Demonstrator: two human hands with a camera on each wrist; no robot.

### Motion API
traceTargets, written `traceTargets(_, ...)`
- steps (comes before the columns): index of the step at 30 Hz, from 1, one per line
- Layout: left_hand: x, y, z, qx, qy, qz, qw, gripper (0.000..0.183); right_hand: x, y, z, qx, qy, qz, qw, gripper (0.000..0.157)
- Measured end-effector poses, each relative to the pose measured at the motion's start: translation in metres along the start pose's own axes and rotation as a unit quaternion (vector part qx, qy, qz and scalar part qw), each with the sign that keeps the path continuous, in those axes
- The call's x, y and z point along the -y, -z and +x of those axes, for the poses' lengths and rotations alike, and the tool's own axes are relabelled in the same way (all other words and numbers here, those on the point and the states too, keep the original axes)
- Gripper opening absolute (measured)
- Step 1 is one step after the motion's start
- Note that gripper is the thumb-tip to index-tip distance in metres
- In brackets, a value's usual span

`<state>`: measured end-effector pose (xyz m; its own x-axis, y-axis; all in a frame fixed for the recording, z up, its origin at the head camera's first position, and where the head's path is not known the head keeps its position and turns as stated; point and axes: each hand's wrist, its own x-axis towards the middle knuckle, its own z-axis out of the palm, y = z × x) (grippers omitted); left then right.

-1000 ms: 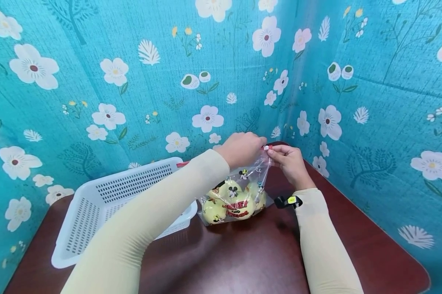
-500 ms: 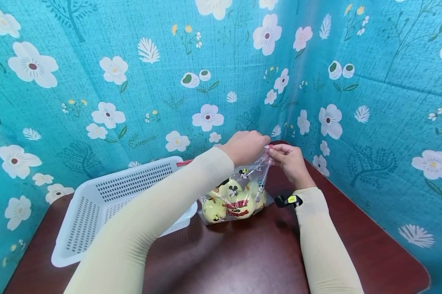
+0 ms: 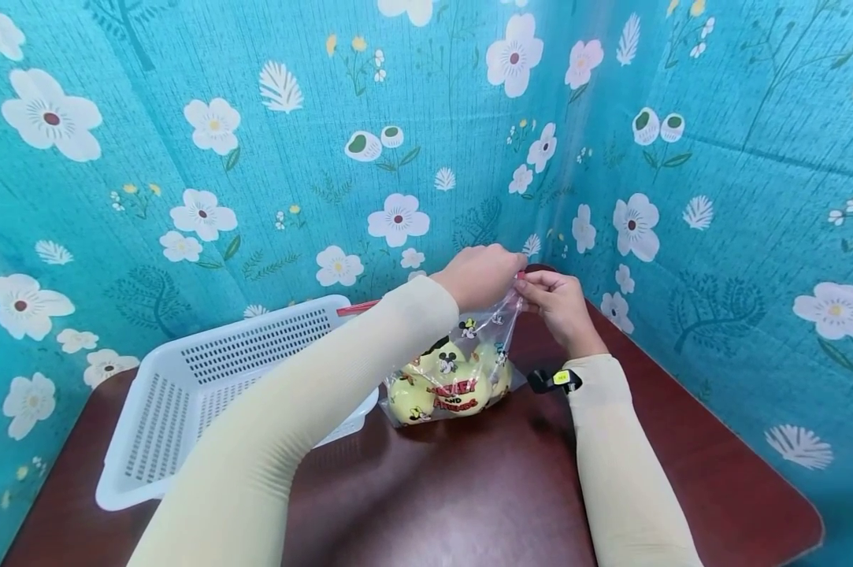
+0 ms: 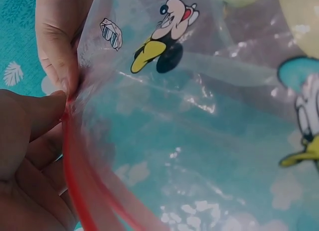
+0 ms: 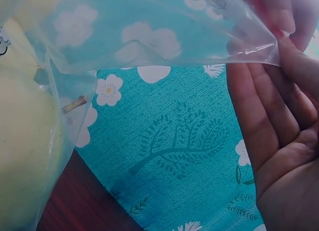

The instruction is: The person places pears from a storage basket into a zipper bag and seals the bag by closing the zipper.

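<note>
A clear zip bag (image 3: 461, 386) printed with cartoon mice and red lettering stands on the table, filled with several pale yellow fruits (image 5: 25, 141); one shows a brown stem. My left hand (image 3: 479, 277) pinches the red zip strip (image 4: 75, 181) near the bag's top right corner, thumb and fingers meeting on it in the left wrist view. Right beside it, my right hand (image 3: 557, 303) pinches that corner between thumb and forefinger, its other fingers behind the plastic. The red strip runs left behind the left sleeve. In the left wrist view the strip parts into two red lines below the pinch.
A white perforated plastic basket (image 3: 157, 378) stands left of the bag, partly behind my left forearm. The dark red table (image 3: 440, 496) ends at a teal flowered curtain (image 3: 313, 157) behind and to the right.
My left hand has slid slightly right along the zip, up against the right fingertips. The white piece seen there earlier is now covered. The view has tilted slightly; the bag stays standing.
</note>
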<state>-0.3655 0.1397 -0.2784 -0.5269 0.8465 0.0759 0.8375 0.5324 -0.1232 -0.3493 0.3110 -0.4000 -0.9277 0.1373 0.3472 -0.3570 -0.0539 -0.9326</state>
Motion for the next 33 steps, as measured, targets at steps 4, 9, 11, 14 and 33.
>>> traceTargets(4, -0.0001, -0.0016, 0.0010, -0.005, 0.002, -0.012, 0.9999, 0.026, 0.0003, 0.0000, -0.0012, 0.004, 0.003, 0.004, 1.000, 0.023)
traceTargets(9, 0.0009, -0.0028, 0.0021, -0.016, 0.011, -0.022, 0.9996, 0.032, 0.0001, -0.0002, -0.0021, 0.007, 0.002, 0.003, 1.000, 0.022)
traceTargets(11, 0.0017, -0.0032, 0.0023, -0.019, 0.013, -0.024, 0.9994, 0.030, -0.0001, 0.0000, -0.0020, 0.008, 0.003, 0.005, 1.000, 0.021)
traceTargets(14, 0.0027, -0.0037, 0.0023, -0.020, 0.014, -0.034, 0.9991, 0.026, -0.0007, 0.0002, -0.0015, 0.009, 0.005, 0.005, 1.000, 0.020)
traceTargets(33, 0.0027, -0.0033, -0.0037, -0.031, 0.014, -0.048, 0.9983, 0.019, 0.0000, -0.0012, -0.0031, 0.025, 0.030, 0.010, 0.999, 0.019)
